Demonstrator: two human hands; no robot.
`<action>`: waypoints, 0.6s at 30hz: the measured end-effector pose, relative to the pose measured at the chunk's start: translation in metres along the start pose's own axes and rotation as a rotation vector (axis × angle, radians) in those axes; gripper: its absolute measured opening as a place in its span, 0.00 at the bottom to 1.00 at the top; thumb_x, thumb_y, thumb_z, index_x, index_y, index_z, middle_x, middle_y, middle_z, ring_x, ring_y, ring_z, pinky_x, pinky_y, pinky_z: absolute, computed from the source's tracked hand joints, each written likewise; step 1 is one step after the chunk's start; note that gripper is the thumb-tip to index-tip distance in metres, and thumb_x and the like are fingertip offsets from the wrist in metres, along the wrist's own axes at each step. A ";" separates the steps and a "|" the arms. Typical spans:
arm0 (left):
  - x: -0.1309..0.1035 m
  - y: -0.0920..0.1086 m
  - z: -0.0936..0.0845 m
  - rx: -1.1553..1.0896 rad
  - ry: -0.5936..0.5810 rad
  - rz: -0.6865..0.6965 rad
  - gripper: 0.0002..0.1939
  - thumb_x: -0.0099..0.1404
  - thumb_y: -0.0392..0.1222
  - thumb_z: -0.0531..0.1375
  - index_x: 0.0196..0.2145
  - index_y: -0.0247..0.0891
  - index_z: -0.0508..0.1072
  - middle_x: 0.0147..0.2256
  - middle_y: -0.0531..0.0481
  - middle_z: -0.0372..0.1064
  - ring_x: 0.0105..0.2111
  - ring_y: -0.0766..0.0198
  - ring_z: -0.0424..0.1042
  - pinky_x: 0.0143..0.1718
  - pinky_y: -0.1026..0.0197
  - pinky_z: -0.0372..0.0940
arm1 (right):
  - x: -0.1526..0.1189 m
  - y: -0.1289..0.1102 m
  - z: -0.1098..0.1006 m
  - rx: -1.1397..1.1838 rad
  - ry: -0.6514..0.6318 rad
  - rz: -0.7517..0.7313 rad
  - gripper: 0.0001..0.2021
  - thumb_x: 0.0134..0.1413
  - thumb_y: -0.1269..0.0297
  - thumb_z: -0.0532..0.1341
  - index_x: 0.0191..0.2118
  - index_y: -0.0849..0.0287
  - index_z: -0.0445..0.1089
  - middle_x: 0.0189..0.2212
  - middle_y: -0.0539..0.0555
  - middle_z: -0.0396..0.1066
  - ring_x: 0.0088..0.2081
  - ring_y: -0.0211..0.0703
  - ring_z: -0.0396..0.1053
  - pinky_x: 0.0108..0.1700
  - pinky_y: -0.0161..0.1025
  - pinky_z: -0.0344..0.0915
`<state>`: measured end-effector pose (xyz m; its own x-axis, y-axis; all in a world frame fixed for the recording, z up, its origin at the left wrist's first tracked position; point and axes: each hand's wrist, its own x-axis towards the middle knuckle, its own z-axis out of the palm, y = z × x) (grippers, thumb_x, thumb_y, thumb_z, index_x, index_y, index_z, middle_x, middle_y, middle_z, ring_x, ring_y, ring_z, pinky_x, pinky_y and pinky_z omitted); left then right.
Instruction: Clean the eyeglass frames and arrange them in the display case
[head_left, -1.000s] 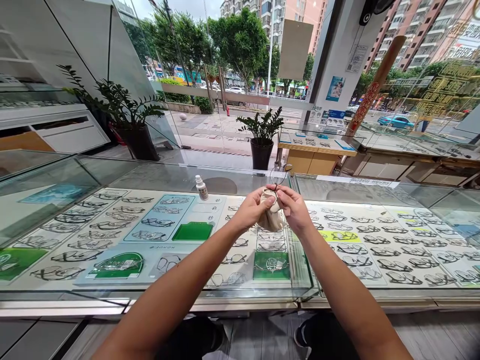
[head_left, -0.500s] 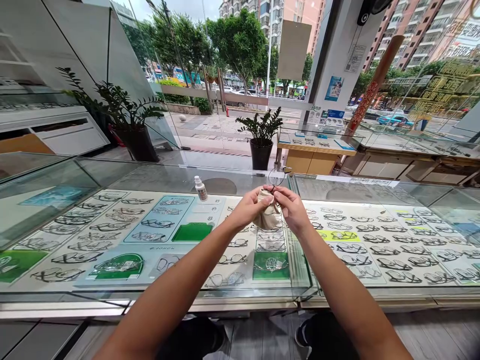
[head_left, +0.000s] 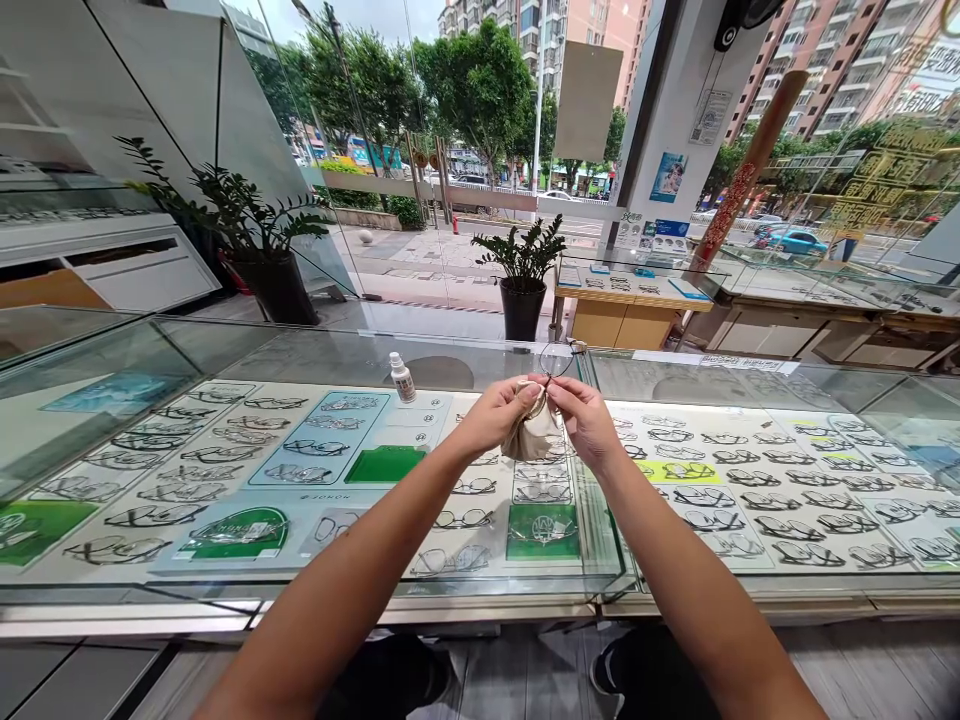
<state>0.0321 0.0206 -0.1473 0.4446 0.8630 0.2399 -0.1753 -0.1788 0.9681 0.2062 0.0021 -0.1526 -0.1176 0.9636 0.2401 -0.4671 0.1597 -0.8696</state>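
Observation:
Above the glass counter, my left hand (head_left: 496,412) pinches a beige cloth (head_left: 529,438) that hangs down from its fingers. The cloth is pressed around part of a pair of thin dark-rimmed glasses (head_left: 556,360), with one round lens standing up beyond the fingertips. My right hand (head_left: 588,416) is closed, thumb and fingertips gripping the glasses close to the left fingers. The rest of the frame is hidden by the cloth and hands. A small white bottle (head_left: 402,378) with a printed label stands upright on the glass, left of my hands.
Rows of glasses lie inside the display counter (head_left: 315,590) under its glass top, among green and pale blue display cards. Beyond it are a potted plant (head_left: 522,300), a larger potted plant (head_left: 277,285) to the left and a low wooden display table (head_left: 628,318).
My fingers and the cloth have shifted slightly on the glasses, the cloth moving a little left. The visible lens has tilted a bit. The bottle has not moved.

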 end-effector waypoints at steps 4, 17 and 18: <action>-0.001 0.001 -0.001 0.026 -0.074 -0.002 0.32 0.64 0.67 0.69 0.52 0.36 0.81 0.39 0.45 0.79 0.41 0.58 0.75 0.45 0.59 0.68 | 0.001 0.000 -0.001 0.023 0.043 0.005 0.14 0.45 0.53 0.80 0.36 0.53 0.85 0.43 0.54 0.86 0.45 0.50 0.81 0.52 0.45 0.75; -0.002 0.000 0.003 -0.013 -0.102 -0.002 0.33 0.64 0.64 0.70 0.55 0.36 0.79 0.40 0.45 0.79 0.41 0.58 0.75 0.45 0.59 0.68 | 0.001 -0.003 -0.005 -0.001 0.039 -0.005 0.14 0.46 0.51 0.80 0.36 0.53 0.85 0.43 0.54 0.86 0.45 0.50 0.80 0.51 0.46 0.75; -0.003 0.001 0.003 -0.021 -0.099 -0.006 0.33 0.63 0.62 0.72 0.56 0.36 0.78 0.40 0.46 0.79 0.40 0.59 0.75 0.44 0.60 0.68 | 0.001 -0.003 -0.004 0.001 0.043 -0.008 0.14 0.45 0.51 0.80 0.35 0.53 0.85 0.44 0.54 0.86 0.46 0.51 0.80 0.52 0.46 0.75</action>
<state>0.0335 0.0162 -0.1470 0.5302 0.8128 0.2414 -0.1906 -0.1632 0.9680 0.2108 0.0037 -0.1517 -0.0760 0.9707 0.2281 -0.4690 0.1671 -0.8672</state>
